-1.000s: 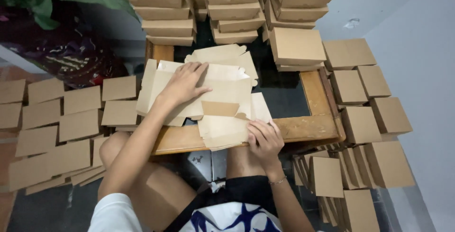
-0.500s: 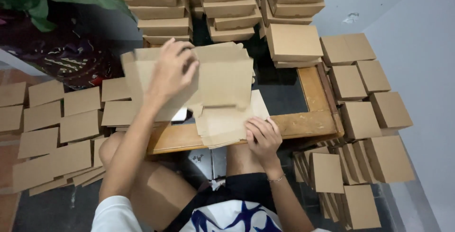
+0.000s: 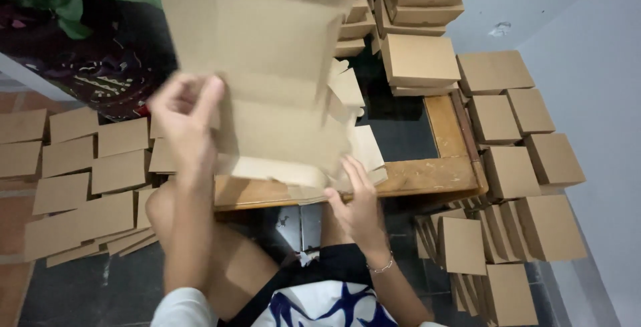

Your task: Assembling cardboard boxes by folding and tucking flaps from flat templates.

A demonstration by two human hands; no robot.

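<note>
A large flat brown cardboard box blank point(image 3: 267, 66) is raised toward the camera over a low wooden table point(image 3: 427, 173). My left hand point(image 3: 187, 116) grips its left edge, fingers curled around it. My right hand point(image 3: 357, 200) lies at the blank's lower right edge near the table's front, fingers spread and touching the cardboard. More unfolded blanks point(image 3: 364, 150) lie underneath on the table. The raised sheet hides much of the tabletop.
Stacks of folded brown boxes point(image 3: 420, 6) stand at the table's back. More folded boxes point(image 3: 521, 167) cover the floor at the right. Flat cardboard pieces point(image 3: 80, 167) lie in rows on the floor at the left. A plant point(image 3: 80, 0) sits at top left.
My left hand has lifted the top blank off the pile and brought it up toward the camera. My right hand has stayed near the table's front edge.
</note>
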